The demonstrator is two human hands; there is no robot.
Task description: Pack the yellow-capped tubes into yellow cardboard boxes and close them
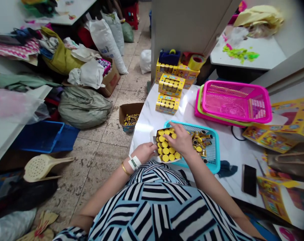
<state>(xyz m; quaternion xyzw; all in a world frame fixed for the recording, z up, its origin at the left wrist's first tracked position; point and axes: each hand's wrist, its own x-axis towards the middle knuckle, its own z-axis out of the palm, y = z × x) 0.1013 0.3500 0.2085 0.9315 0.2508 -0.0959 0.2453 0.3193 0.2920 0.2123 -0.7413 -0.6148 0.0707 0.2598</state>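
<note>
A small open box (154, 136) packed with rows of yellow-capped tubes (165, 151) stands over the left part of a light-blue basket (218, 147). My left hand (147, 150) grips the box's left side, fingers closed on its edge. Over the caps lies my right hand (181, 139), its thumb and fingers spread and touching the tops at the box's right side. Whether a tube sits under its palm is hidden. Loose small tubes (201, 138), some showing yellow caps and some dark ends, lie in the basket.
Filled yellow boxes (171, 85) are stacked at the table's back, with tape dispensers (170, 57) on top. Pink baskets (268, 103), a phone (249, 180) and flat yellow cartons (269, 138) lie to the right. On the floor stands a carton of tubes (121, 115).
</note>
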